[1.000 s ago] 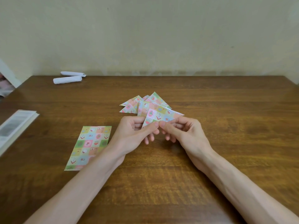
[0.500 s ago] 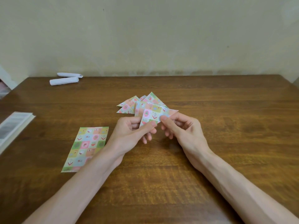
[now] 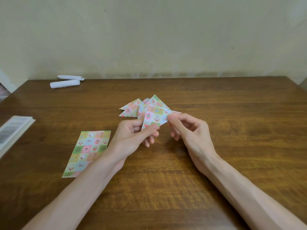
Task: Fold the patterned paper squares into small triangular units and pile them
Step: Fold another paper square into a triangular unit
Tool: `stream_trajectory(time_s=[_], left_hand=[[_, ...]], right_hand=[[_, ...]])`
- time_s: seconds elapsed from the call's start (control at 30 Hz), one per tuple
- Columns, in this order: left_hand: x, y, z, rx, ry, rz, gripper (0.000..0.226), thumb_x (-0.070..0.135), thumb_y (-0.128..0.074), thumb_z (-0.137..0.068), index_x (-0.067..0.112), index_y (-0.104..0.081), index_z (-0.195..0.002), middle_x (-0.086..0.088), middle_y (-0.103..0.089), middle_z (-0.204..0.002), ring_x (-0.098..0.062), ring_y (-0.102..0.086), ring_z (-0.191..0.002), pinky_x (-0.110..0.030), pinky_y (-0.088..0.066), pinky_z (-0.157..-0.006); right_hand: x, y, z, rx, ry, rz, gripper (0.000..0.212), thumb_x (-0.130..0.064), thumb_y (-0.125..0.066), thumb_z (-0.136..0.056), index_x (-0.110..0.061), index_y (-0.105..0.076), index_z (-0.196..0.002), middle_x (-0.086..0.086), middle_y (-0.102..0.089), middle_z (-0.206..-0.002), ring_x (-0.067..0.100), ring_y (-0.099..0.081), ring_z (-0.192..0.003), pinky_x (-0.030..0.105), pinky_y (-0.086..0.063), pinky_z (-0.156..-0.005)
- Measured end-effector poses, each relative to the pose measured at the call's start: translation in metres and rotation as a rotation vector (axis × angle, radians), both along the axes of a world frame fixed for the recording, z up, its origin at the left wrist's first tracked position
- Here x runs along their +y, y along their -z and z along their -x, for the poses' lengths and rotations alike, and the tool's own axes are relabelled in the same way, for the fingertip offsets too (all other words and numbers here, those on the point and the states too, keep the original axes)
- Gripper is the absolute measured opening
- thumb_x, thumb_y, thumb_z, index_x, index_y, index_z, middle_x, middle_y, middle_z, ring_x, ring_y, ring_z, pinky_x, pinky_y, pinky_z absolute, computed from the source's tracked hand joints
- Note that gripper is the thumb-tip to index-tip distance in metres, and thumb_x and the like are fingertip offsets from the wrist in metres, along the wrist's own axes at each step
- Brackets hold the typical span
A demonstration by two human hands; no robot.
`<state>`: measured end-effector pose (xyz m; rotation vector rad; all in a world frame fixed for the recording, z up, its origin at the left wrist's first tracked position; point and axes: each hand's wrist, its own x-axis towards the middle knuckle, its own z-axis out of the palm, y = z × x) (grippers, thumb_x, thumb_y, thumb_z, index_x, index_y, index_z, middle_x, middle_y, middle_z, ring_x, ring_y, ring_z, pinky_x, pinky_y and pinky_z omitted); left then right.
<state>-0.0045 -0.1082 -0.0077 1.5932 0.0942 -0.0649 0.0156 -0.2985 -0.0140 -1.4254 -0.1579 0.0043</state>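
Above table (image 3: pixel 240 100), both hands (image 3: pixel 132 138) (image 3: pixel 191 131) in pinch on paper (image 3: pixel 154 116)

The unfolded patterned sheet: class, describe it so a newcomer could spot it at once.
Start at the brown wooden table and look left of the person's left hand. The patterned sheet lies flat there. Unlike the folded triangles in the pile farther back, it is a full rectangle.

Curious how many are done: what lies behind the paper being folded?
A pile of folded triangles on the table. The held paper hides its near part, so no count is possible.
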Motion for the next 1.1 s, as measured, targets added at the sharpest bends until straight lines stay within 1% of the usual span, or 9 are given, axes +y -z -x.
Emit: stream_trajectory(time_s=[0.1, 0.2, 0.33, 0.47, 0.53, 0.67, 0.73, 0.97, 1.1], left_hand=[[0.0003, -0.001, 0.0, 0.002, 0.003, -0.002, 0.017, 0.021, -0.077, -0.091, 0.005, -0.08, -0.097, -0.008, -0.076, -0.081, -0.013, -0.063, -0.066, -0.021, -0.049, -0.056], [-0.0001, -0.0015, 0.0, 0.002, -0.004, 0.006, 0.017, 0.021, -0.077, -0.091, 0.005, -0.08, -0.097, -0.009, -0.076, -0.08, -0.013, -0.063, -0.065, -0.021, -0.049, -0.055], [0.0005, -0.0019, 0.0007, 0.004, -0.007, 0.01, 0.017, 0.021, -0.078, -0.09, 0.005, -0.08, -0.096, -0.009, -0.076, -0.08, -0.013, -0.063, -0.065, -0.02, -0.049, -0.055], [0.0004, -0.0019, 0.0018, 0.0, 0.001, 0.022, 0.017, 0.022, -0.078, -0.09, 0.006, -0.08, -0.095, -0.008, -0.076, -0.079, -0.013, -0.063, -0.065, -0.02, -0.049, -0.056], [0.0001, -0.0022, 0.0015, -0.003, 0.003, 0.022, 0.016, 0.021, -0.078, -0.09, 0.006, -0.08, -0.095, -0.008, -0.076, -0.079, -0.013, -0.063, -0.065, -0.02, -0.049, -0.055], [0.0008, -0.0023, 0.0015, -0.001, 0.005, 0.018, 0.017, 0.022, -0.077, -0.09, 0.006, -0.08, -0.095, -0.008, -0.076, -0.079, -0.013, -0.063, -0.065, -0.021, -0.049, -0.056], [0.0016, -0.0023, 0.0014, 0.001, 0.002, 0.023, 0.018, 0.022, -0.078, -0.09, 0.005, -0.08, -0.096, -0.008, -0.075, -0.079, -0.013, -0.063, -0.065, -0.021, -0.049, -0.056], [0.0027, -0.0031, 0.0011, 0.002, -0.001, 0.023, 0.019, 0.021, -0.077, -0.09, 0.003, -0.08, -0.096, -0.009, -0.075, -0.08, -0.014, -0.062, -0.065, -0.021, -0.049, -0.056], [0.0029, -0.0034, 0.0015, 0.003, 0.002, 0.024, 0.018, 0.022, -0.078, -0.09, 0.004, -0.08, -0.095, -0.009, -0.075, -0.08, -0.014, -0.063, -0.065, -0.021, -0.049, -0.056]], right_hand=[[0.0001, -0.0004, -0.0002, 0.003, 0.01, 0.008, 0.027, -0.023, -0.075, -0.094, 0.003, -0.073, -0.089, 0.007, -0.066, -0.08, 0.019, -0.051, -0.067, 0.031, -0.042, -0.063], [-0.001, -0.0017, -0.0003, 0.008, 0.004, 0.016, 0.023, -0.025, -0.075, -0.095, -0.003, -0.076, -0.087, 0.002, -0.066, -0.078, 0.02, -0.05, -0.068, 0.033, -0.042, -0.064], [-0.0017, -0.0021, 0.0006, 0.016, 0.037, 0.011, 0.022, -0.023, -0.075, -0.094, -0.001, -0.076, -0.089, -0.004, -0.069, -0.077, 0.019, -0.051, -0.067, 0.028, -0.043, -0.062], [-0.0016, -0.0032, -0.0004, 0.027, 0.058, 0.015, 0.019, -0.023, -0.076, -0.093, -0.006, -0.078, -0.087, -0.006, -0.061, -0.067, 0.017, -0.048, -0.065, 0.029, -0.04, -0.062], [-0.0029, -0.0026, -0.0009, 0.016, 0.071, 0.02, 0.021, -0.023, -0.076, -0.093, -0.003, -0.077, -0.088, -0.008, -0.059, -0.066, 0.015, -0.045, -0.064, 0.029, -0.038, -0.062], [-0.0028, -0.0027, -0.0014, 0.012, 0.059, 0.041, 0.021, -0.026, -0.075, -0.094, -0.005, -0.076, -0.089, -0.005, -0.055, -0.065, 0.015, -0.044, -0.063, 0.031, -0.037, -0.062], [-0.0022, -0.0038, -0.0014, 0.013, 0.06, 0.029, 0.018, -0.025, -0.075, -0.094, -0.009, -0.077, -0.089, -0.005, -0.057, -0.065, 0.016, -0.046, -0.063, 0.03, -0.038, -0.061], [-0.0021, -0.0048, -0.0011, -0.011, 0.076, 0.014, 0.02, -0.025, -0.075, -0.094, -0.007, -0.076, -0.088, 0.004, -0.057, -0.069, 0.017, -0.047, -0.064, 0.025, -0.04, -0.058], [-0.0031, -0.0056, -0.0016, 0.002, 0.07, 0.012, 0.023, -0.025, -0.074, -0.095, -0.004, -0.075, -0.086, -0.001, -0.057, -0.067, 0.017, -0.046, -0.064, 0.026, -0.04, -0.059]])
